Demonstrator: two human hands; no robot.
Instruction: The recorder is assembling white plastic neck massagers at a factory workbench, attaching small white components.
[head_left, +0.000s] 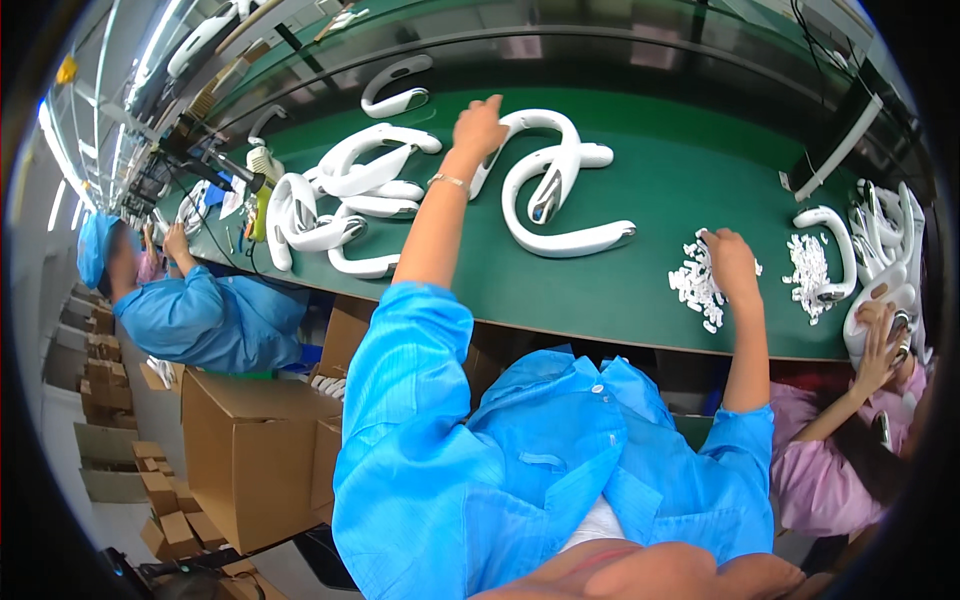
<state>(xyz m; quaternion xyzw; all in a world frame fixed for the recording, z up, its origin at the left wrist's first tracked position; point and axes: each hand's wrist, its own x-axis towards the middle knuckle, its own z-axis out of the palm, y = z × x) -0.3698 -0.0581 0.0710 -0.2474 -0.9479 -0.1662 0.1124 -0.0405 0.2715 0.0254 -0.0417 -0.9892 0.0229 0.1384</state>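
Left grip at a white curved band, right grip over a heap of small white pieces

The left grip (480,128) is stretched out over the table (690,150), at the upper left part of a white curved band (541,117); whether its fingers close on the band or merely rest there, I cannot tell. That band arches to the right of this grip, and a second white band (516,205), open in a C shape, lies farther right and nearer the body, overlapping it. Left of the same grip sits a cluster of similar bands (365,180), while a lone band (405,102) lies beyond the cluster, to the grip's upper left.

The right grip (733,265) points down with bent fingers at the right side of a loose heap of small white pieces (695,282); its fingertips are hidden, so I cannot tell whether it pinches one. Just right of it lies another heap (808,268), with a smaller curved band (848,250) beside that. Farther right, a co-worker's hand (878,345) is against a white band, below a stack of bands (905,235).
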